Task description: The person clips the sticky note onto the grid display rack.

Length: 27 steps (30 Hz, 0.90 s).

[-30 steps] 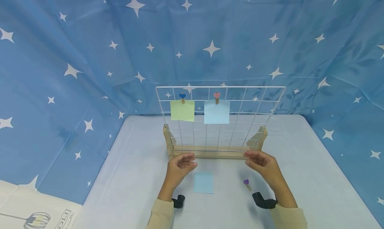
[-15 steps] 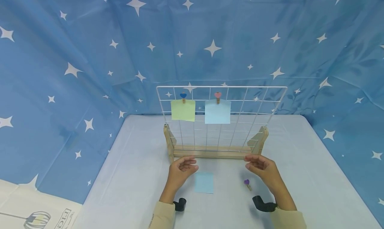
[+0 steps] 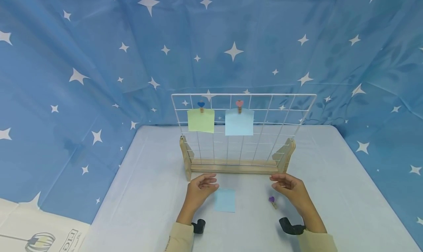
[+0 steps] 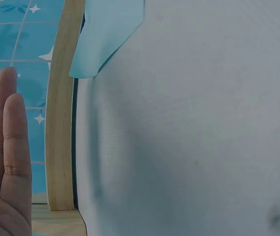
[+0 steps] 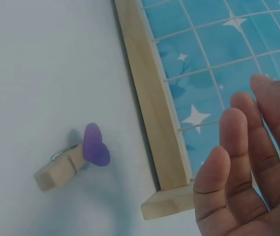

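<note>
My left hand (image 3: 197,190) hovers over the table just left of a light blue paper square (image 3: 225,200), fingers loosely bent and holding nothing. On the other side my right hand (image 3: 292,190) hangs in the same relaxed way, a little above and right of a small wooden clothespin (image 5: 61,169) with a purple heart (image 5: 95,146). Behind both hands stands a white wire grid (image 3: 261,114) in a wooden base (image 3: 234,168). A blue-heart clothespin (image 3: 201,106) pins a green paper (image 3: 201,120) to it, and a pink-heart clothespin (image 3: 239,106) pins a light blue paper (image 3: 239,123).
A white cloth covers the table (image 3: 145,193). A blue curtain with white stars (image 3: 211,43) hangs behind and along both sides. At the lower left lies a cream printed cloth (image 3: 36,226). Black camera mounts (image 3: 290,228) sit on the wrists.
Both hands have drifted slightly down, toward the front of the table, in the head view. The papers, clothespins and grid stay as they were.
</note>
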Each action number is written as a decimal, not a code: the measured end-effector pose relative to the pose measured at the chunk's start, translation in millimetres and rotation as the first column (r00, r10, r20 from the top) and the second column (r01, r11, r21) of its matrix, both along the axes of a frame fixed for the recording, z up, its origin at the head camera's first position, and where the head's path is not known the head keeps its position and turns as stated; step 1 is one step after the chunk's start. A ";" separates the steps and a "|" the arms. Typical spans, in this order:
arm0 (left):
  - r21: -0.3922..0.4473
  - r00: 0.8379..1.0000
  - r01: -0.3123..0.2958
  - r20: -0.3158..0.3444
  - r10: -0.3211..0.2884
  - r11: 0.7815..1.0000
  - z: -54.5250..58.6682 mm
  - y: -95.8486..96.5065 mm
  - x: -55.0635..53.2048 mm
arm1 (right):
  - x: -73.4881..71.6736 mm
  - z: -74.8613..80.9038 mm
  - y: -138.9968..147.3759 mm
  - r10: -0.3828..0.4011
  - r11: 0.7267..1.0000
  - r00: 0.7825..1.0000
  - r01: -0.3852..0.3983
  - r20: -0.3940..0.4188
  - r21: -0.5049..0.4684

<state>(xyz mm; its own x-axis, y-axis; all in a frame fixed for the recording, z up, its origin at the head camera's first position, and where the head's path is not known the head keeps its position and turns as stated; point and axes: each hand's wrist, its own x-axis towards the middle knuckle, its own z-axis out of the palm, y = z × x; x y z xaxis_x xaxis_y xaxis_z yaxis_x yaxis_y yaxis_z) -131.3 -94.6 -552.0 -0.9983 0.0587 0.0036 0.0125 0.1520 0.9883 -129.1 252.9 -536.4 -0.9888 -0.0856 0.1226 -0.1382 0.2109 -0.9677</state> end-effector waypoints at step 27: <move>-0.202 1.000 -0.011 0.023 0.016 0.979 -16.6 -1.9 -1.3 | 5.1 -18.6 9.2 0.026 0.995 0.970 -0.047 0.241 0.084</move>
